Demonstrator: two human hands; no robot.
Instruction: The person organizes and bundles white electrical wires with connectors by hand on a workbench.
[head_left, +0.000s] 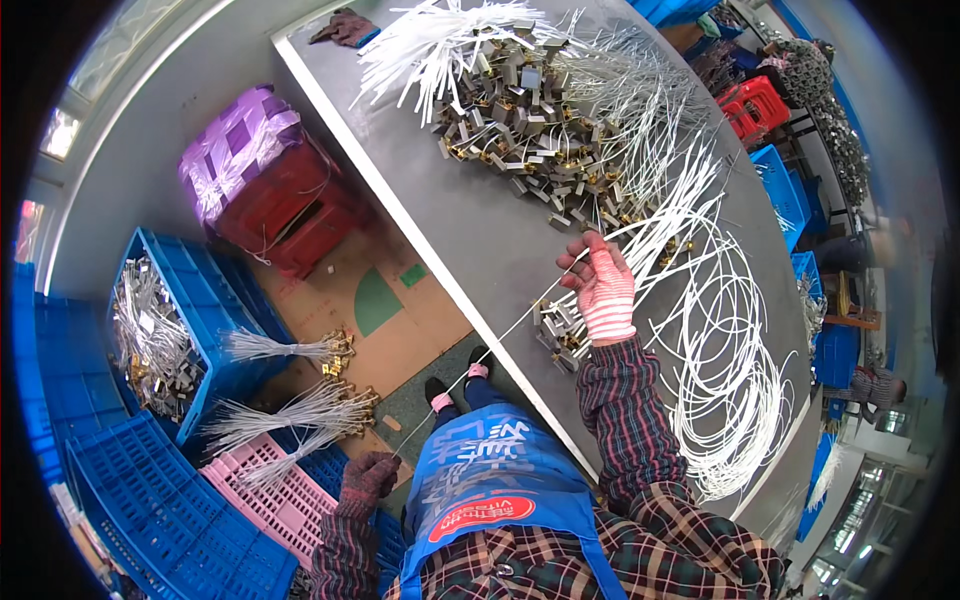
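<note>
Wire: thin and white, drawn nearly straight on a slant between the two hands, crossing over the pale edge of the tabletop.
Right hand: in a red-and-white striped glove above the tabletop; its grip pinches the wire between thumb and fingers.
Left hand: in a dark glove, low and off the tabletop, beside the apron; its grip is curled closed on the lower stretch of the wire.
Small pile: grey pieces lying on the tabletop just beside the right wrist.
Large heap: grey blocks with brass-coloured parts, farther up the tabletop, white strands fanning out from it on both sides.
Loops of white wire: spread over the tabletop to the right of the right forearm.
Spare glove: dark, at the far left corner of the tabletop.
Blue apron: worn over a plaid garment, with white and red printing.
Blue crate: on the left, filled with wired parts.
Pink crate: below it, a bundle of white wires with brass-coloured ends lying across its upper edge.
Red stool: beyond the crates, near the wall, topped by something wrapped in purple.
</note>
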